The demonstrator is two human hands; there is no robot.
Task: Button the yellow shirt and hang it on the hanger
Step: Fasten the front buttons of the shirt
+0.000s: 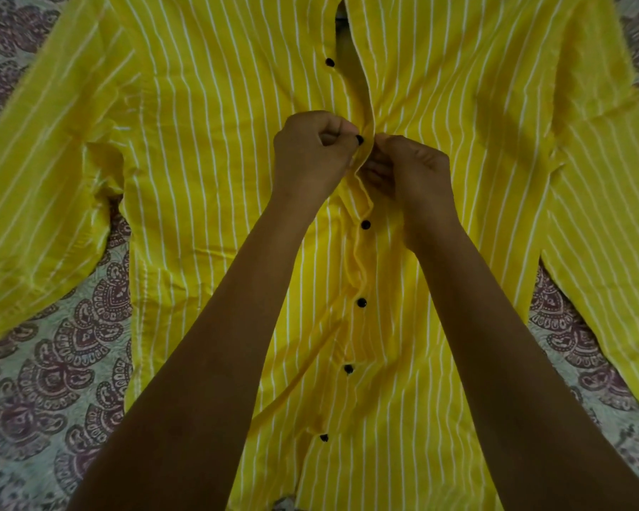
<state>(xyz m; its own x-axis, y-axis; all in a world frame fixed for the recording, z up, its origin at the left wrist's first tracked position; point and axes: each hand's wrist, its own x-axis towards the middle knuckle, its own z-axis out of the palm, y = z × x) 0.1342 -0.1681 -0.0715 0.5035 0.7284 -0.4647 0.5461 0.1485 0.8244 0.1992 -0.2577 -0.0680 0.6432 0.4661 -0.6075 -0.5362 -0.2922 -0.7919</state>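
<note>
A yellow shirt (pixel 207 149) with thin white stripes lies flat, front up, sleeves spread to both sides. Small black buttons run down its middle; several below my hands sit through the placket, such as one button (pixel 365 225). My left hand (pixel 310 149) pinches the button-side edge at a black button (pixel 359 139). My right hand (pixel 410 171) pinches the facing placket edge right beside it. Above my hands the front gapes open, with one loose button (pixel 329 62) on the left edge. No hanger is in view.
The shirt lies on a pale bedsheet (pixel 63 363) printed with dark purple paisley shapes, visible at the lower left, lower right and upper corners. The left sleeve (pixel 41 201) and right sleeve (pixel 602 201) reach toward the frame's sides.
</note>
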